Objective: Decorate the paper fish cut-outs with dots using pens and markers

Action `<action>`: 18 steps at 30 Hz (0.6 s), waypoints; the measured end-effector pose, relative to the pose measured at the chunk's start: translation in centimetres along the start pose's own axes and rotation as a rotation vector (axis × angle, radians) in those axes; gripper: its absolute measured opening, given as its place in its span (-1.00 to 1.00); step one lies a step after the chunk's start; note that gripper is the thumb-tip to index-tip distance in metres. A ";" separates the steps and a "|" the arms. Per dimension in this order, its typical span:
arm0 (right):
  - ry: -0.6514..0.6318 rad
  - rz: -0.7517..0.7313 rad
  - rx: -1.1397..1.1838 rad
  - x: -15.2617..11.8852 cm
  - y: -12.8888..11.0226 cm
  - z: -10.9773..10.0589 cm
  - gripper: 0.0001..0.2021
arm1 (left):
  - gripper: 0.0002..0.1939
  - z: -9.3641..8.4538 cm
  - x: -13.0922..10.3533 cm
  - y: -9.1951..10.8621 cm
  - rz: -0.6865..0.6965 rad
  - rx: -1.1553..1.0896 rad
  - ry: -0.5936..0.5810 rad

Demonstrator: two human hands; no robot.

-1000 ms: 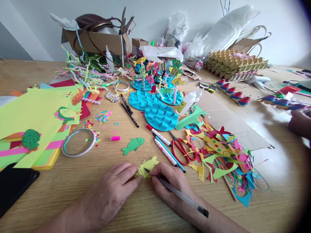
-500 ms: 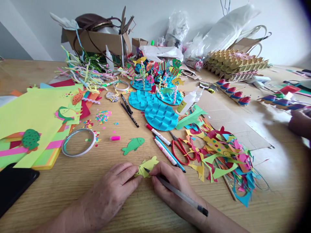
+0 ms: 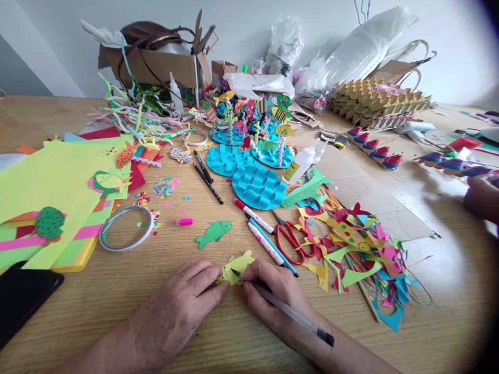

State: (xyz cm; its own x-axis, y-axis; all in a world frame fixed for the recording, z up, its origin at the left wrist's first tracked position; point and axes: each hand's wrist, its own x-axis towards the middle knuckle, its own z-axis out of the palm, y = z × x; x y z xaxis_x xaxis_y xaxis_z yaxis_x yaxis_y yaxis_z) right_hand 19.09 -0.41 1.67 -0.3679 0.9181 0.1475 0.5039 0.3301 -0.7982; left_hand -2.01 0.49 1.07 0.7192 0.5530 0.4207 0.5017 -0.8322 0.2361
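A small yellow paper fish point(image 3: 235, 266) lies on the table between my hands. My left hand point(image 3: 183, 296) pinches its head end between thumb and fingers. In my right hand point(image 3: 273, 291) is a pen point(image 3: 294, 314) with a clear barrel and a black end; its tip touches the middle of the fish's body. Lines for an eye and a gill show near the left end of the fish. Just beyond it lies a green paper fish point(image 3: 214, 234) with a drawn face.
Red-handled scissors point(image 3: 295, 244), markers point(image 3: 265, 243) and a heap of paper scraps point(image 3: 362, 249) lie to the right. Left are a tape roll point(image 3: 102, 236), coloured paper sheets point(image 3: 58, 176) and a black phone-like object point(image 3: 27, 296). Beyond stand blue paper discs point(image 3: 258, 187) and glue bottles point(image 3: 300, 163). Another person's hand point(image 3: 481, 196) is at far right.
Almost nothing differs. My hands, the yellow fish and the pen hold the same place; the other person's hand at the right edge has shifted very slightly.
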 end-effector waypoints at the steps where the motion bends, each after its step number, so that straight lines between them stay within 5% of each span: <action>1: -0.004 0.001 0.002 0.0 0.0 0.0 -0.90 | -0.55 0.0 0.0 0.0 0.000 -0.002 0.004; 18: -0.009 0.017 0.041 -0.1 0.1 0.0 -0.90 | -0.55 0.2 -0.3 0.1 -0.012 0.002 -0.011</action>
State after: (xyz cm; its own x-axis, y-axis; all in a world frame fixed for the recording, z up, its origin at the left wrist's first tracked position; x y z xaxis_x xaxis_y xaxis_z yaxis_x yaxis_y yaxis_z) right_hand 19.15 -0.44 1.52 -0.3666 0.9215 0.1285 0.4781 0.3051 -0.8236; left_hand -2.10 0.28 0.80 0.7186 0.5630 0.4083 0.5109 -0.8257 0.2392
